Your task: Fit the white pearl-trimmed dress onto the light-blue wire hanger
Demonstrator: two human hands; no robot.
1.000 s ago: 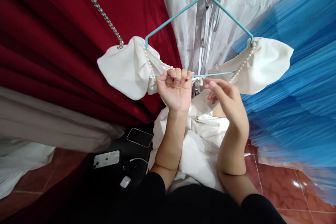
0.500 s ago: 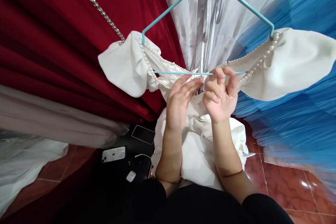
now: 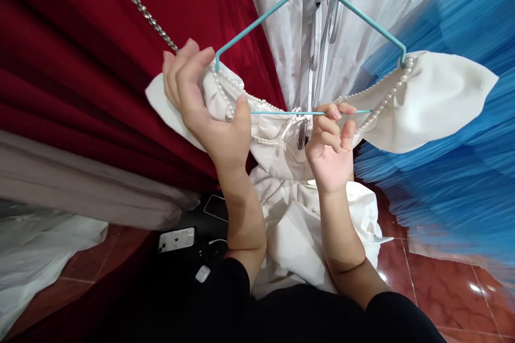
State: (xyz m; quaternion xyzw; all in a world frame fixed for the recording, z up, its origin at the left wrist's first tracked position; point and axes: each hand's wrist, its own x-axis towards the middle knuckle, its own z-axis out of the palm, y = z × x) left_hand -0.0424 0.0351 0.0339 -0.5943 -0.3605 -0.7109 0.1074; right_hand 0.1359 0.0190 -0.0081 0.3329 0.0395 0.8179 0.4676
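A white dress [image 3: 289, 236] with off-shoulder sleeves and pearl-bead straps [image 3: 392, 95] hangs from a light blue clothes hanger [image 3: 358, 13]. My left hand [image 3: 209, 102] is at the left sleeve [image 3: 155, 94], fingers stretched upward and thumb apart. It overlaps the sleeve and the left pearl strap; whether it presses on the fabric I cannot tell. My right hand [image 3: 332, 144] has its fingers curled round the hanger's thin bottom bar [image 3: 281, 112], right of its middle. Loose white strings and beads lie at the neckline between my hands.
Dark red drapery [image 3: 100, 91] hangs on the left with a silver chain [image 3: 139, 5]. Blue tulle [image 3: 454, 134] spreads on the right. A white phone [image 3: 177, 239], a second phone [image 3: 216, 207] and an earbud case [image 3: 202, 274] lie on a black surface at lower left.
My left hand has moved from the bar's middle leftward to the left sleeve, its fingers spreading. The hanger's top has come down slightly. My right hand stays on the bar.
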